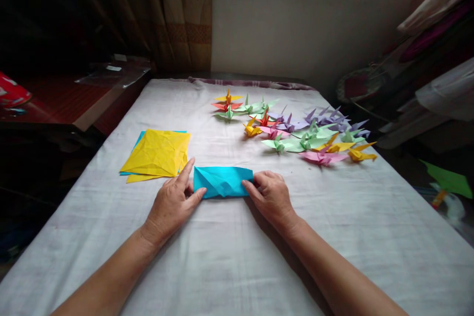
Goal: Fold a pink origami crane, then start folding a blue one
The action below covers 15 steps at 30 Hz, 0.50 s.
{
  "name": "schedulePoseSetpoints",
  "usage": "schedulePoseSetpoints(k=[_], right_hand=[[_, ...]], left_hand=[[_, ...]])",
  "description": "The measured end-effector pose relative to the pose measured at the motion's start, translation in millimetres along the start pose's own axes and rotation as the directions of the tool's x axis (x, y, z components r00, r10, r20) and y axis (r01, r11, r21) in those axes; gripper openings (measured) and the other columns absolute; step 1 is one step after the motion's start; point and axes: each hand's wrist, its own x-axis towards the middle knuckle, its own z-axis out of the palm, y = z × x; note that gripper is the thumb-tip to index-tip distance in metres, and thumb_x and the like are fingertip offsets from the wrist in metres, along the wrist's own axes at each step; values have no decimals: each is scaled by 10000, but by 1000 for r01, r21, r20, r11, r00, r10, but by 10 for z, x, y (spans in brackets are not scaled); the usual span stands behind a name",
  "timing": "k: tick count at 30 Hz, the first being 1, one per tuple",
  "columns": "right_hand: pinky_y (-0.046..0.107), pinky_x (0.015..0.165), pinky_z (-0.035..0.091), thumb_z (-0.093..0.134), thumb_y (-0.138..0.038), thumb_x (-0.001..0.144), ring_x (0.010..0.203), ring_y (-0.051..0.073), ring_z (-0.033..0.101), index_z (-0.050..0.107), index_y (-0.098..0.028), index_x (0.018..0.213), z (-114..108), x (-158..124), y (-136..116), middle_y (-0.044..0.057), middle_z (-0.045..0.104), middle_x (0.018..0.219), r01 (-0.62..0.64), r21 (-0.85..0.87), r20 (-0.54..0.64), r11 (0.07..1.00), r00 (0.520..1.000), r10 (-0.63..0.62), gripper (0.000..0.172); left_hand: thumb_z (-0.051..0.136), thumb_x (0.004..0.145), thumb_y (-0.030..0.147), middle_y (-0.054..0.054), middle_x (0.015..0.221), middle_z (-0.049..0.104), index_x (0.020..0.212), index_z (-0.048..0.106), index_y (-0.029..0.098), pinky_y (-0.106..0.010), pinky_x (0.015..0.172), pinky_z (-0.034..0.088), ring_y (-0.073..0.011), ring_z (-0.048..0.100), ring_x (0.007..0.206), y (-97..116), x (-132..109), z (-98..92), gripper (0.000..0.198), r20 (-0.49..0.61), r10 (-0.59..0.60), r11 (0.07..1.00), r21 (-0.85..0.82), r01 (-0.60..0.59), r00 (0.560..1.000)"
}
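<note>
A sheet of blue origami paper (pixel 225 180), folded into a creased rectangle, is held just over the white cloth between both hands. My left hand (pixel 174 195) pinches its left end, thumb on the near face and index finger pointing up and away. At the right end, my right hand (pixel 270 195) grips the paper between thumb and curled fingers. Beside my left hand lies a stack of creased yellow paper (pixel 159 153), with edges of blue paper showing beneath it.
Several folded paper cranes (pixel 311 136) in purple, green, pink, red and yellow stand at the back right of the cloth-covered table (pixel 222 266). A brown wooden table (pixel 85 108) with a clear plastic bag (pixel 118 71) adjoins on the left. Clothes (pixel 444 89) hang at the right.
</note>
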Motion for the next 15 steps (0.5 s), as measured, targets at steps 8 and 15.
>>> schedulePoseSetpoints(k=[8, 15], right_hand=[[294, 694, 306, 531, -370, 965, 621, 158, 508, 533, -213, 613, 51, 63, 68, -9, 555, 583, 40, -39, 8, 998, 999, -39, 386], [312, 787, 327, 553, -354, 958, 674, 164, 538, 590, -215, 650, 23, -51, 36, -8, 601, 627, 33, 17, -10, 999, 999, -33, 339]], left_hand=[[560, 899, 309, 50, 708, 604, 1541, 267, 232, -294, 727, 478, -176, 599, 689, -87, -10, 22, 710, -38, 120, 993, -9, -121, 992], [562, 933, 308, 27, 756, 604, 1546, 237, 229, -308, 727, 493, -177, 580, 682, -119, -78, -30, 698, -4, 284, 952, 123, -281, 959]])
